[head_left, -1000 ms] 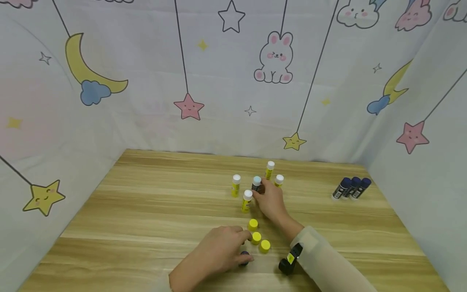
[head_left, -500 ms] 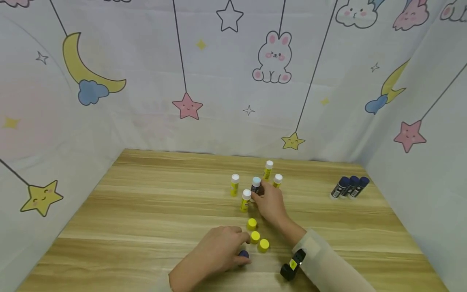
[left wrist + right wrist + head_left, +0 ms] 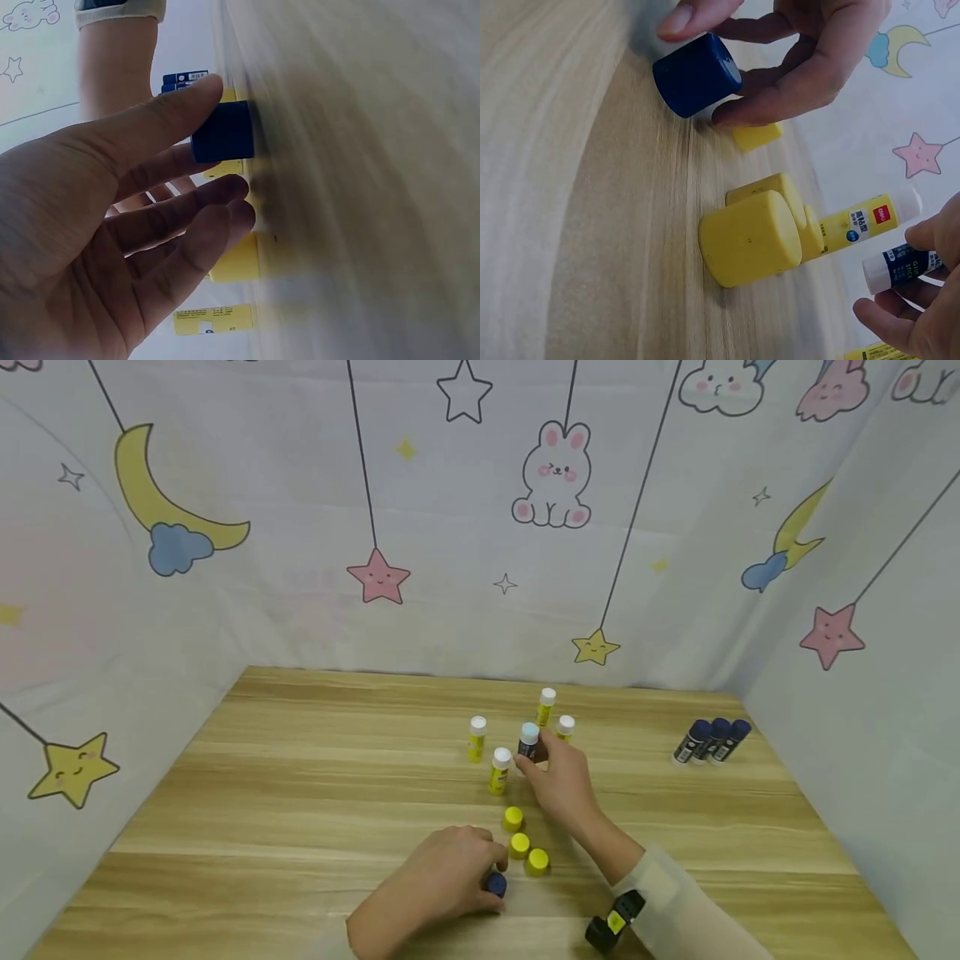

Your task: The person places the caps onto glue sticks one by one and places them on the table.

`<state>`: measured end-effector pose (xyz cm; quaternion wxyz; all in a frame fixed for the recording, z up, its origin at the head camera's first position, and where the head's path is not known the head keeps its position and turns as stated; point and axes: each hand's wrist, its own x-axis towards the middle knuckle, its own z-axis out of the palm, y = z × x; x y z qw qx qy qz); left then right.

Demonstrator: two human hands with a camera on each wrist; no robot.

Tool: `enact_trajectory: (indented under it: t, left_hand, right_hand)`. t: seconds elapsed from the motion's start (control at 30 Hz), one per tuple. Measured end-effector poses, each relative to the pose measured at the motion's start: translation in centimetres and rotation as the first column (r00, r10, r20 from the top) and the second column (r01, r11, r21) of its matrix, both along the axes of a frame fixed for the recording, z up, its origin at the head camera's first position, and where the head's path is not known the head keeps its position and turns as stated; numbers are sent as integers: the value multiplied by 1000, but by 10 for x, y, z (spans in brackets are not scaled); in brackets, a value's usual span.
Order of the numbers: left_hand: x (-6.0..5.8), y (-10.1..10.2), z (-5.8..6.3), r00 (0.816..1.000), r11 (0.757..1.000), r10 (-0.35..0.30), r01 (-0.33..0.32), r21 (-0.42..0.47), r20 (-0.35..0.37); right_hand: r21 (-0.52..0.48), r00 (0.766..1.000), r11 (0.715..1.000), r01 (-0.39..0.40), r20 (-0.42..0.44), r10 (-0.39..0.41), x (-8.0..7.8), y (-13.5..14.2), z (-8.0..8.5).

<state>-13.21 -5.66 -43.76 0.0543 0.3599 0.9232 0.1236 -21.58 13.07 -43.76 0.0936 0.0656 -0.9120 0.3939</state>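
Observation:
My right hand (image 3: 562, 781) pinches a dark navy glue stick (image 3: 528, 745) between thumb and fingers; its uncapped pale top points up. In the right wrist view the white base of this glue stick (image 3: 881, 276) shows below the fingertips. Nearer to me, my left hand (image 3: 452, 872) has its thumb and a finger on opposite sides of a dark blue cap (image 3: 496, 884). Close up, the cap (image 3: 223, 133) sits at the tabletop under the thumb. Uncapped yellow glue sticks (image 3: 499, 772) stand around the navy one. Just beyond the left fingertips are three yellow caps (image 3: 520, 845).
Three glue sticks with dark blue caps (image 3: 701, 741) stand together toward the right rear of the wooden table (image 3: 315, 760). A black wrist device (image 3: 617, 920) hangs at the right sleeve. Patterned white cloth (image 3: 435, 610) walls in the back and sides.
My left fingers have drawn in around the dark blue cap. The navy glue stick in my right hand has shifted slightly away from the nearest yellow stick. The head view has swung slightly.

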Motion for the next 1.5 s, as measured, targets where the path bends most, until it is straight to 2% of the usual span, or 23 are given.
enact_trajectory:
  t: [0.3,0.67,0.93,1.03,1.37,1.5]
  left_hand:
    - [-3,0,-2,1000,1000,-20,19,12,18]
    - [-3,-3,-4,1000,999,-21,21,47,-12]
    - [-5,-3,-1,996,993,-55,48,105,64]
    - [-5,-3,0,996,991,-61,53,123,66]
    - [-4,-6,6,999,975,-22,12,223,39]
    - [-8,-10,7,999,968,16,-27,250,48]
  right_hand:
    - [6,1000,1000,4,2,-4,10,4,4]
    - [-38,1000,999,3,-11,-4,16,6,7]
    - [-63,1000,998,5,12,-4,21,7,7]
    - [-64,1000,998,11,19,-10,23,8,7]
    - [-51,1000,998,21,9,-20,30,10,7]
    - [-57,1000,998,11,7,-11,33,13,8]
